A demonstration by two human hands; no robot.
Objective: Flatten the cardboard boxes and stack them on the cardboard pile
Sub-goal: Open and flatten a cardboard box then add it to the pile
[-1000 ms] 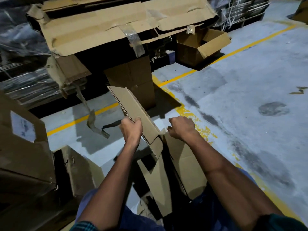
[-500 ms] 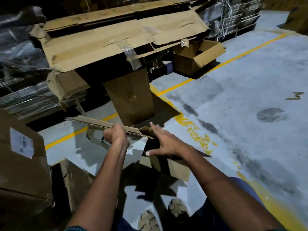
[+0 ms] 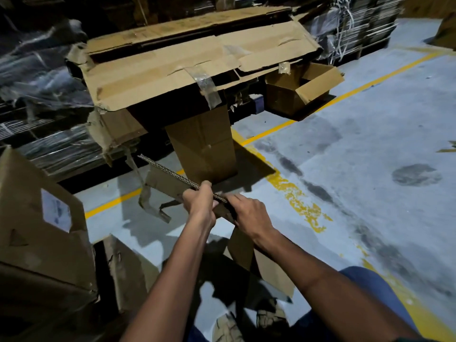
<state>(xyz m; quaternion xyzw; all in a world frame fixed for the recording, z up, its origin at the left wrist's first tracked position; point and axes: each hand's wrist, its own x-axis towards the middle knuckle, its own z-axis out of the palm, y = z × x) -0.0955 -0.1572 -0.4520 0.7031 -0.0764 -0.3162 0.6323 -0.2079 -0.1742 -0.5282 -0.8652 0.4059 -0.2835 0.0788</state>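
I hold a flattened brown cardboard box (image 3: 165,180) edge-on in front of me, its corrugated edge running up to the left and its lower flaps (image 3: 249,253) hanging under my hands. My left hand (image 3: 199,203) grips the box from the left, fingers curled over its top edge. Close beside it, my right hand (image 3: 249,213) holds the same box from the right. Beyond it, at waist height, lies the cardboard pile (image 3: 172,67), a stack of wide flattened sheets with torn tape hanging off the front.
A tall brown box (image 3: 204,146) stands on the floor under the pile's front edge. An open box (image 3: 301,90) sits at the back right. Large boxes (image 3: 42,233) crowd my left side. Grey concrete floor (image 3: 357,156) with yellow lines spreads to the right.
The box has gone from upright and half open to folded flat and raised level. My right hand moved from an open press onto the cardboard to a grip beside the left hand.
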